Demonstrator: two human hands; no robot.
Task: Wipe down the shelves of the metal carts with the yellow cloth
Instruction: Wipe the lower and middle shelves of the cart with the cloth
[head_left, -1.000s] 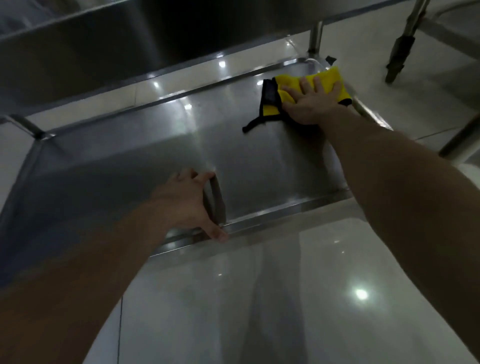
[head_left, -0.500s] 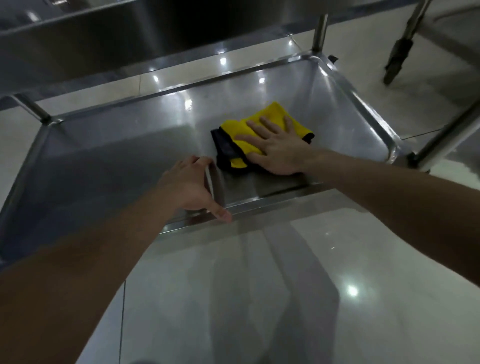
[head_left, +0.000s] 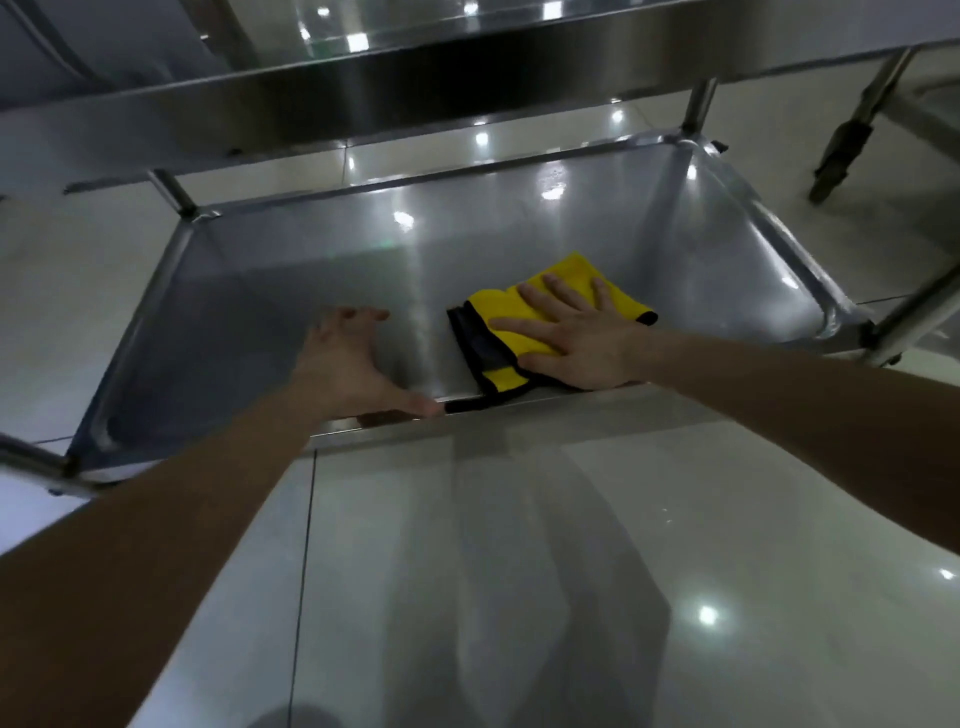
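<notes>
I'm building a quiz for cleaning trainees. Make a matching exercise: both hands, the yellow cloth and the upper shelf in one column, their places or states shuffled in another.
1 right hand
2 left hand
3 yellow cloth
4 upper shelf

A thumb on the lower shelf's near rim
B spanning the top of the view
C fingers flat on the yellow cloth
D lying on the lower shelf

Pairs: 1-C, 2-A, 3-D, 4-B

Lower shelf (head_left: 311, 270): stainless steel, shallow tray form, raised rim all round, posts at corners. Carried above glossy tiled floor (head_left: 519, 571). Directly on it: one folded yellow cloth (head_left: 498, 306), black-edged, flat, just behind front rim, right of centre. Upper shelf (head_left: 363, 98) overhead.
</notes>
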